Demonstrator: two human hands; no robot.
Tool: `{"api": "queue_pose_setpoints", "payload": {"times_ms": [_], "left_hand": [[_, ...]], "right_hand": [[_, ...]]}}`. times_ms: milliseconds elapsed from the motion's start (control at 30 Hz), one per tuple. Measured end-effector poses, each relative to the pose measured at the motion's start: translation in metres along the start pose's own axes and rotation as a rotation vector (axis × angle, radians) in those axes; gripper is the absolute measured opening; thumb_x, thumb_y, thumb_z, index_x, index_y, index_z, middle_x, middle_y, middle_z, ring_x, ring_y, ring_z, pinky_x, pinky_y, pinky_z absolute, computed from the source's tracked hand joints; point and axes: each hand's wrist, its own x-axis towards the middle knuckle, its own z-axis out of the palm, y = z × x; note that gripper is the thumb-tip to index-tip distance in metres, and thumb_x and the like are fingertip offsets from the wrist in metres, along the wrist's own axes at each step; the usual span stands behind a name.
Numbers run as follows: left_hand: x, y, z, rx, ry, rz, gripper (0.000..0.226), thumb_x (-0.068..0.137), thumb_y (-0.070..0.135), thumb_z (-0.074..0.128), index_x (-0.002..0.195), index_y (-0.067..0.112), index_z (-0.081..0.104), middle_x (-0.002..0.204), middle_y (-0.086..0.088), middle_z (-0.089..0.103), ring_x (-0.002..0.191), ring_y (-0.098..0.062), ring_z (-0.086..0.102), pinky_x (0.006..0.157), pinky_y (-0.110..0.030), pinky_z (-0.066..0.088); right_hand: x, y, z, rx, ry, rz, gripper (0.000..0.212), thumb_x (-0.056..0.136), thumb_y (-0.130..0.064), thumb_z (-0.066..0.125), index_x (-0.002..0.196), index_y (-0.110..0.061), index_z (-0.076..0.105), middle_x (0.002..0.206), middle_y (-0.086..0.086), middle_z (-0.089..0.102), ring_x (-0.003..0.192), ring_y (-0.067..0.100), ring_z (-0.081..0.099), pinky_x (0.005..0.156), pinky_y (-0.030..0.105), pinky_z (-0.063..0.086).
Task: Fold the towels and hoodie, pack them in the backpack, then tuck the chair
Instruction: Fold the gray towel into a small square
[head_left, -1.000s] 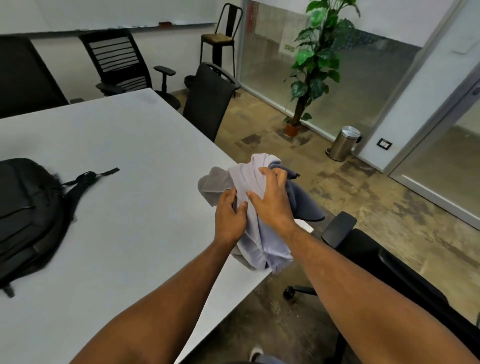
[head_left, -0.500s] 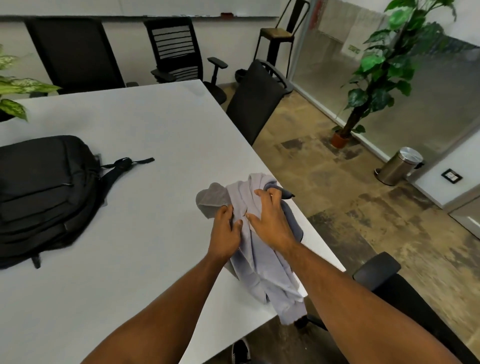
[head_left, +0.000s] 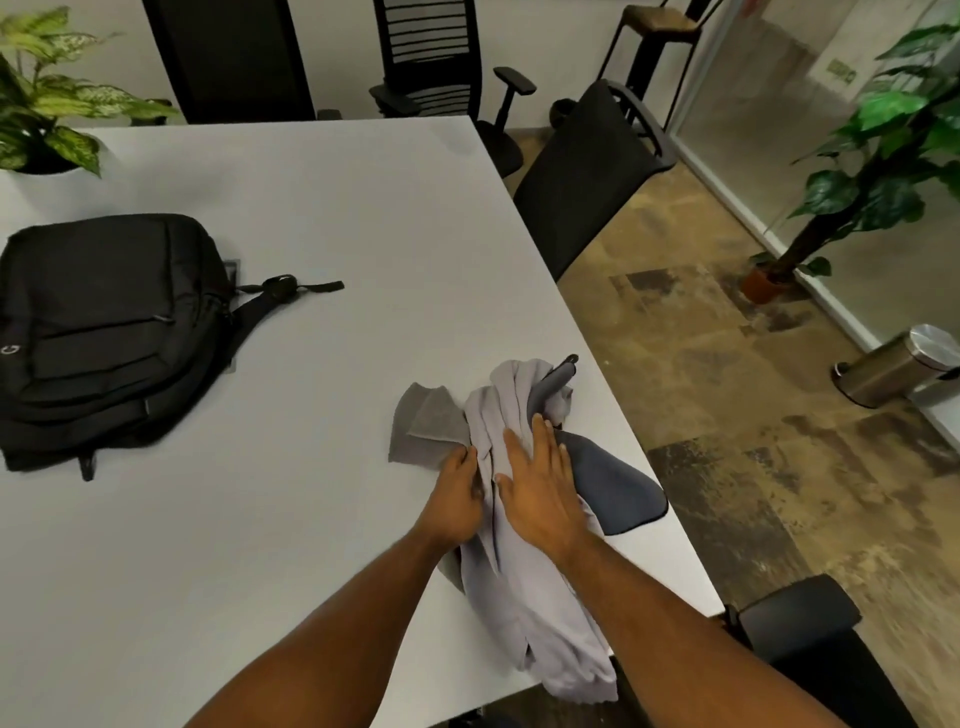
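Bundle set down at the bench's right edge, ready to be sorted for folding.

The left hand pinches the bunched lilac hoodie; the right hand lies flat on it, fingers straight. Best to separate the grey towel and dark towel first, spreading each flat away from the edge; the backpack waits at left.

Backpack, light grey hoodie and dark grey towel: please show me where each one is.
Backpack (head_left: 104, 322), head view, on its front panel.
Light grey hoodie (head_left: 545, 623), head view, on the part hanging toward the table's near edge.
Dark grey towel (head_left: 618, 488), head view, on its flat part right of the hands.
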Motion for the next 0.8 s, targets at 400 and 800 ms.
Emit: {"api": "queue_pose_setpoints", "payload": {"times_ms": [400, 800], "left_hand": [[0.009, -0.033, 0.023, 0.156, -0.252, -0.221, 0.080, 0.101, 0.024, 0.049, 0.162, 0.016, -0.002, 0.169, -0.006, -0.001, 0.156, -0.030, -0.001, 0.127, -0.044, 0.009], [0.014, -0.026, 0.021, 0.159, -0.004, -0.276, 0.064, 0.092, 0.032, 0.043, 0.154, 0.018, 0.038, 0.155, -0.003, 0.042, 0.141, -0.030, 0.039, 0.118, -0.043, 0.034]], "right_hand": [[0.000, 0.029, 0.058, -0.192, -0.251, -0.071, 0.080, 0.088, -0.080, 0.002, 0.149, -0.042, -0.032, 0.157, 0.008, -0.042, 0.150, 0.034, -0.028, 0.121, 0.064, -0.003], [0.020, 0.054, 0.057, -0.139, -0.462, -0.007, 0.106, 0.052, -0.090, -0.023, 0.147, -0.044, -0.035, 0.161, 0.010, -0.036, 0.152, 0.031, -0.023, 0.119, 0.065, -0.002]]}}
